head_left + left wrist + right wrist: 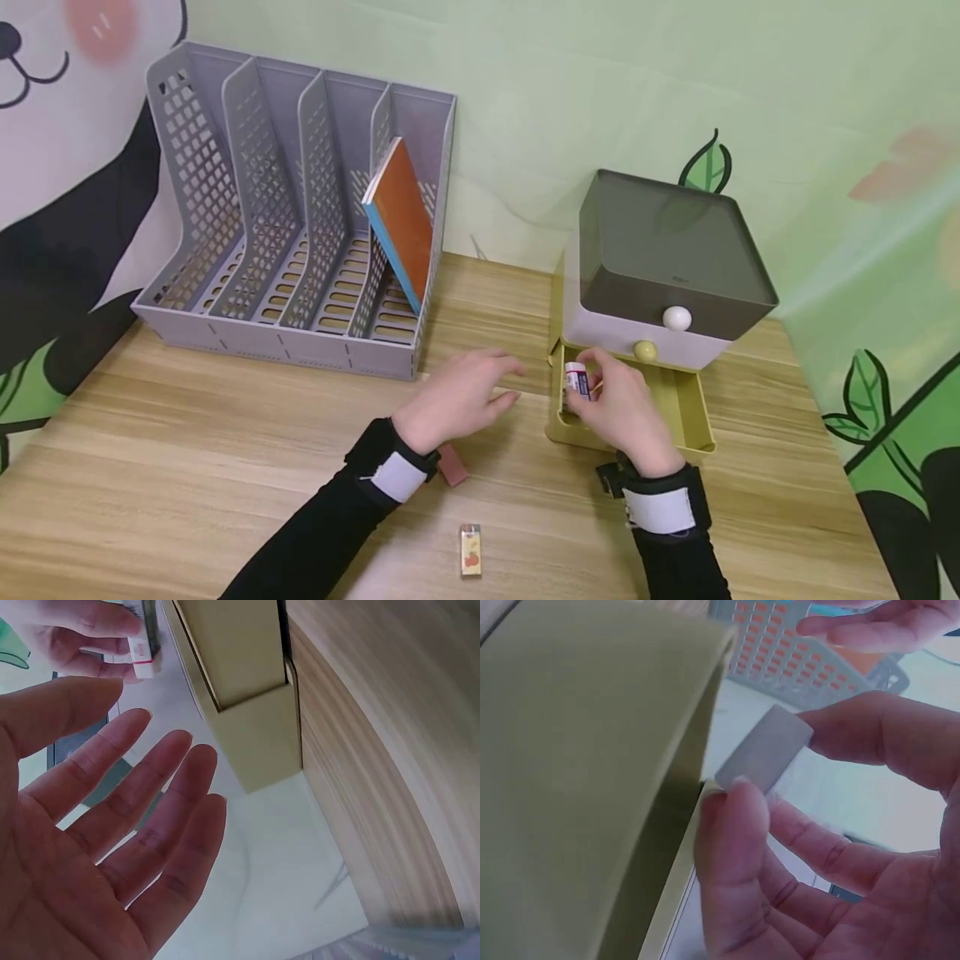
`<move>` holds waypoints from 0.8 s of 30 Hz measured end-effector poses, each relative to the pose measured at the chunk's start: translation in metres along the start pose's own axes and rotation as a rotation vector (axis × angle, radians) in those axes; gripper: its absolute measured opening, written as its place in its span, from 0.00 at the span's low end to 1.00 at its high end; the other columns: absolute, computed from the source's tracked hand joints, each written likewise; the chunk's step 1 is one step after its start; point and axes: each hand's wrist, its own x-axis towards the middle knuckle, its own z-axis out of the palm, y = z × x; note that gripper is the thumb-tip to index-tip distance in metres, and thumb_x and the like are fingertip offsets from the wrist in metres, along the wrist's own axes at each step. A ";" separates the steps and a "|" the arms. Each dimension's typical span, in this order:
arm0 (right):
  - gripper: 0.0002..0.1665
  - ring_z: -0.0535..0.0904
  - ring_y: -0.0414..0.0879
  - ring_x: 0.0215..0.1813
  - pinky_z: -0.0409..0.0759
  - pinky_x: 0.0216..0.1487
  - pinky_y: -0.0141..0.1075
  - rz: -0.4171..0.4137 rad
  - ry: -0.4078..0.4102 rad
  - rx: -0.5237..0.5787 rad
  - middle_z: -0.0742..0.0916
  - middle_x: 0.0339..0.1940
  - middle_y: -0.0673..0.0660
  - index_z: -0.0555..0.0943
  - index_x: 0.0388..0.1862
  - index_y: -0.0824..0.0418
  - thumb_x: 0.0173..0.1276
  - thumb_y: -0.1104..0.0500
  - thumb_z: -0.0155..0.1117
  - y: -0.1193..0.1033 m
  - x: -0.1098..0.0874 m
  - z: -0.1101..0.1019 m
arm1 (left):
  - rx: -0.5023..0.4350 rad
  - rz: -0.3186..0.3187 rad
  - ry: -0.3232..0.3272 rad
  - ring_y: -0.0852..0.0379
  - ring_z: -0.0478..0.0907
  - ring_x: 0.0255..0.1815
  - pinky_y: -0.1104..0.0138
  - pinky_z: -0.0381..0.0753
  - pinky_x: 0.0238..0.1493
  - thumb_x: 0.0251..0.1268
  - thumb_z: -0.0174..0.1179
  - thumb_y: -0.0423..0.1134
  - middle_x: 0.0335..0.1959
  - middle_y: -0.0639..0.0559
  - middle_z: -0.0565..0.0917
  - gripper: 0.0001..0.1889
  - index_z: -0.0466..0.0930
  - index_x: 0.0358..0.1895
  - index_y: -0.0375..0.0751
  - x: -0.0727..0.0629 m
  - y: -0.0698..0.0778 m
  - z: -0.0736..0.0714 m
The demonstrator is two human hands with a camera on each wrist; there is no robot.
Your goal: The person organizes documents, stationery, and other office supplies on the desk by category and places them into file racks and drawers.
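Between thumb and fingertips, my right hand [628, 410] pinches a white eraser [577, 380] with a dark blue printed sleeve. It is held at the left side of a pulled-out yellow drawer [678, 398]. In the right wrist view, the bare white end of the eraser [765, 750] shows beside the drawer's wall [585, 750]. My left hand [461, 398] hovers over the table left of the drawer, its fingers loosely extended and its palm holding nothing in the left wrist view. Close to the left wrist lies a pink block [452, 465], partly hidden by the wristband.
A small block with an apple picture [470, 552] lies near the front of the table. The drawer belongs to a stacked unit with a dark grey top [678, 233]. At back left stands a grey file rack [315, 350] with an orange book [405, 217] leaning in it.
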 end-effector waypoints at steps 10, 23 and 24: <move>0.24 0.78 0.48 0.33 0.72 0.30 0.34 0.107 -0.076 -0.053 0.83 0.33 0.59 0.76 0.56 0.67 0.64 0.58 0.68 0.022 0.003 -0.012 | 0.022 0.054 -0.052 0.50 0.84 0.57 0.57 0.84 0.58 0.69 0.63 0.40 0.58 0.48 0.85 0.17 0.82 0.59 0.42 0.021 0.020 0.020; 0.22 0.74 0.47 0.29 0.69 0.28 0.35 0.141 -0.126 -0.070 0.79 0.26 0.57 0.72 0.59 0.67 0.67 0.62 0.58 0.035 0.008 -0.003 | 0.039 0.068 -0.084 0.51 0.86 0.53 0.58 0.86 0.52 0.69 0.63 0.41 0.58 0.48 0.85 0.16 0.84 0.57 0.44 0.023 0.021 0.032; 0.22 0.74 0.48 0.29 0.69 0.28 0.36 0.148 -0.133 -0.075 0.79 0.26 0.57 0.72 0.60 0.67 0.68 0.62 0.58 0.036 0.008 -0.002 | 0.038 0.066 -0.086 0.51 0.86 0.53 0.58 0.86 0.53 0.69 0.63 0.41 0.58 0.48 0.84 0.16 0.83 0.57 0.44 0.022 0.021 0.032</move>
